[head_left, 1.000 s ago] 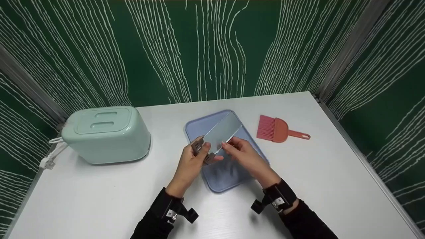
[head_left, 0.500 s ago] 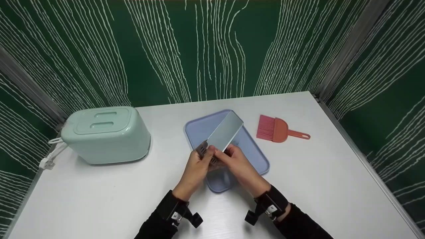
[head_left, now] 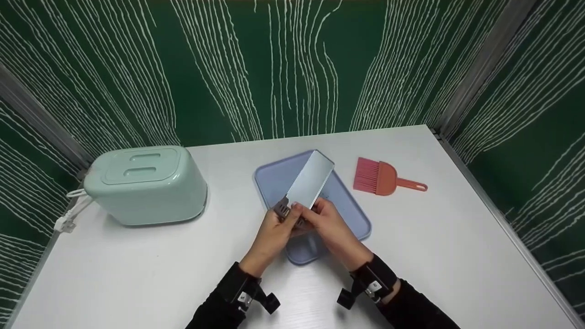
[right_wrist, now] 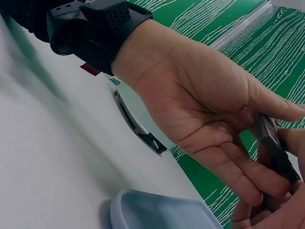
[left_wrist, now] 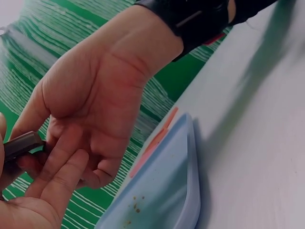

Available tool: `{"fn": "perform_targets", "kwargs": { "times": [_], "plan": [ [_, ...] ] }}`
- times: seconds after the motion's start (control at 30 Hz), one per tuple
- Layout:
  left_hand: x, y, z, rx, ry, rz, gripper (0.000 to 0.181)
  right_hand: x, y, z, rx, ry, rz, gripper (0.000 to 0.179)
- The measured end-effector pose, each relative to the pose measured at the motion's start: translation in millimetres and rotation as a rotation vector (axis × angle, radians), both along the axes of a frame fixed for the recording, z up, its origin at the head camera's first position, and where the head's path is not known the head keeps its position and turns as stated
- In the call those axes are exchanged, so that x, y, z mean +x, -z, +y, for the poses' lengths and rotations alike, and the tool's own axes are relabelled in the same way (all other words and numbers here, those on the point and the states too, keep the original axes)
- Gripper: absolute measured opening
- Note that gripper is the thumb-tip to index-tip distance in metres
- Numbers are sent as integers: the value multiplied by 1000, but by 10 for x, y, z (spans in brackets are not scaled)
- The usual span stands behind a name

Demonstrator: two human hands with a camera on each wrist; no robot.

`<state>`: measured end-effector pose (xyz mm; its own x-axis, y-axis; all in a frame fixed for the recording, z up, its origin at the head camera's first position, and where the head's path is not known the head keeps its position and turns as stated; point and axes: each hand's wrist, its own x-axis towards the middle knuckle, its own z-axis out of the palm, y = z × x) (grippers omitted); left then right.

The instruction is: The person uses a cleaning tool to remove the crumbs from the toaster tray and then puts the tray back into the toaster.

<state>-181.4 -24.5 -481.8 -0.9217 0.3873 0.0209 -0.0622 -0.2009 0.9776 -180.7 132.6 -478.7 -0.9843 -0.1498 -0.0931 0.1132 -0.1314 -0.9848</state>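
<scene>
Both hands hold a toaster crumb tray (head_left: 311, 180), a flat pale metal plate with a dark, slotted end piece (head_left: 282, 208). It is tilted above a blue tray (head_left: 347, 212), its long plate pointing away from me. My left hand (head_left: 272, 235) grips the slotted end, thumb on top. My right hand (head_left: 336, 230) pinches the near right corner, its thumb close to the left thumb. Only the edge of the dark end piece (left_wrist: 24, 143) shows in the left wrist view. Several brown crumbs (left_wrist: 137, 208) lie on the blue tray.
A mint-green toaster (head_left: 151, 192) stands at the left, with its white plug (head_left: 65, 224) beside it on the white table (head_left: 137, 274). To the right of the blue tray lies an orange-red brush (head_left: 386, 178). Green walls with white lines enclose the table.
My right hand has slid down and left along the crumb tray's edge to meet the left hand. The left hand has shifted slightly right, and the plate has turned a little.
</scene>
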Motion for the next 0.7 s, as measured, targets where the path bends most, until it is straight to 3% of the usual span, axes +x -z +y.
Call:
{"fn": "perform_targets", "kwargs": {
  "times": [0.4,0.7],
  "plan": [
    [-37,-11,-74,-139,-12,99,51,-25,-23,45,-30,-63,15,35],
    [-112,-68,-159,-256,-19,163,61,-52,-30,89,8,-78,55,43]
  ]
}}
